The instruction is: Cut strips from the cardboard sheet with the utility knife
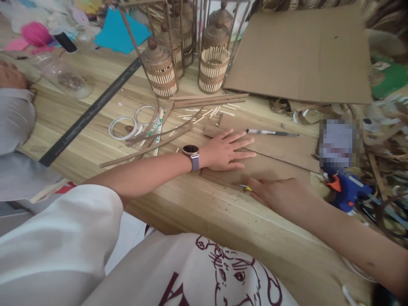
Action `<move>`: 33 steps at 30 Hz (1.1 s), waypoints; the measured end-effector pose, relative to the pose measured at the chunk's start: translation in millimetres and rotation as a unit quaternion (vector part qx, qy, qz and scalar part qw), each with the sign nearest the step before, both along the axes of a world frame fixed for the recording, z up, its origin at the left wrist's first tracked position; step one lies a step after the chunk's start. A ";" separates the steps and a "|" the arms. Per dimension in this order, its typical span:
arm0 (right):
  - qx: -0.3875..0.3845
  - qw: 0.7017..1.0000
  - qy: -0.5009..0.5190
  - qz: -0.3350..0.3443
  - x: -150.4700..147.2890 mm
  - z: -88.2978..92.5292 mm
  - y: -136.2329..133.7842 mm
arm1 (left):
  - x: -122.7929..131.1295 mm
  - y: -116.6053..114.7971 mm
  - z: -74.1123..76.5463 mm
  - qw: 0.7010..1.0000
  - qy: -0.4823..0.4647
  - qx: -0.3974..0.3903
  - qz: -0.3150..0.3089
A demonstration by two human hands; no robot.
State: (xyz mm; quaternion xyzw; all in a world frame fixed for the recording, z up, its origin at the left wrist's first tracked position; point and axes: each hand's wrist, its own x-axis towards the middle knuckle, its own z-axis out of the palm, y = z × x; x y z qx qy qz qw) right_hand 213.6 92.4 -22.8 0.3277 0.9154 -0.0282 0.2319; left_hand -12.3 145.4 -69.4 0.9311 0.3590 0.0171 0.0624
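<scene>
white shirt (143, 272) up close, near cardboard (277, 168) between two working hands

nearest of all, the white shirt, printed in maroon with a line-drawn animal head. past it, flat on a wooden table (229, 219), the near cardboard, with the far cardboard (299, 151) just behind.

well left of the near cardboard, a co-worker's hand (12, 75) with a pale grey sleeve (15, 108), grip unclear. next, left and farther back than the near cardboard, a pink yarn ball (35, 34) and a clear jar (68, 78) with brown bits inside. left of the near cardboard, a long dark strip (92, 108) set slantwise; behind that, a blue sheet (123, 29). closer on the left side of the near cardboard, two tape rolls (110, 127) and some thin brown strips (146, 146).

behind the near cardboard, to the left, lidded baskets (159, 70); then a lidless basket (214, 70) and scattered pale sticks (207, 112).

across near and far cardboard, the left hand (225, 151), flat, fingers spread, grasping nothing. behind the near cardboard, a pen (272, 132) lying on the far cardboard. at the front edge of the near cardboard, the right hand (274, 193), fingers pinched round a small yellow-ended tool (247, 188), thin tip at that edge.

well behind the near cardboard, to the right, a large cardboard sheet (299, 55); right of the near cardboard, a blue glue gun (350, 189).
</scene>
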 end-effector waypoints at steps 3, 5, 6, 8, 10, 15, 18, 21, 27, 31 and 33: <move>-0.032 0.999 -0.014 -0.016 9.7 7.2 6.2 | 0.4 -0.9 -0.5 1.000 -0.010 0.006 0.003; -0.033 0.999 -0.008 -0.019 7.2 12.2 7.1 | 0.6 -1.4 -0.8 1.000 -0.009 0.010 0.006; -0.028 0.999 -0.009 -0.019 2.0 14.3 6.4 | 0.7 -1.6 -0.9 1.000 -0.007 0.012 0.007; -0.019 0.999 -0.021 -0.023 -16.0 17.8 3.2 | 0.8 -1.7 -1.1 1.000 -0.005 0.015 0.008; -0.014 0.999 -0.036 -0.035 -39.5 20.4 -0.4 | 0.9 -1.4 -1.6 1.000 -0.005 0.019 0.005; -0.026 0.995 -0.079 -0.051 -80.5 23.5 -3.8 | 0.9 -0.1 -3.5 0.999 -0.008 0.032 -0.003; -0.020 0.996 -0.088 -0.026 -86.0 22.8 -3.2 | 0.9 0.1 -3.8 0.999 -0.008 0.035 -0.001; -0.012 0.995 -0.096 -0.003 -88.8 22.3 -3.0 | 1.0 0.0 -3.9 0.999 -0.014 0.034 -0.003; -0.002 0.995 -0.104 0.002 -96.5 26.2 -5.9 | 1.2 0.0 -5.4 0.999 -0.027 0.035 -0.001; 0.000 0.994 -0.111 -0.011 -94.2 28.7 -7.9 | 0.8 0.4 -6.4 0.999 -0.023 0.033 -0.003; -0.001 0.993 -0.115 -0.015 -92.5 28.7 -8.1 | 0.6 0.6 -7.2 0.999 -0.027 0.036 -0.003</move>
